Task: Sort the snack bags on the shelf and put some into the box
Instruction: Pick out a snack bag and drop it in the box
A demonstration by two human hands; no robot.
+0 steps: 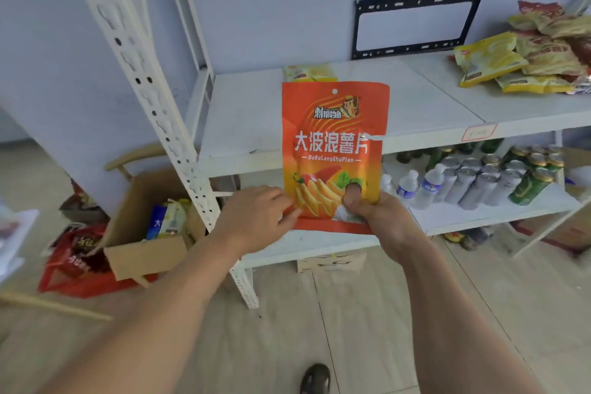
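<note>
orange chip bag (334, 144) held upright in front of the white shelf (415, 112), both hands on its bottom edge.

right hand (380, 217) pinches the bag's lower right corner, thumb pressed on the front, other fingers hidden behind it. left hand (256, 217) touches the lower left corner, fingers close together and lightly bent; cannot tell if it actually grips. pile of yellow snack bags (527, 54) sits at the far right of the top shelf, one more yellow bag (310, 72) lies behind the held bag. open cardboard box (144, 227) stands on the floor left of the shelf post, packets inside. cans (499, 179) and water bottles (419, 185) fill the lower shelf.
</note>
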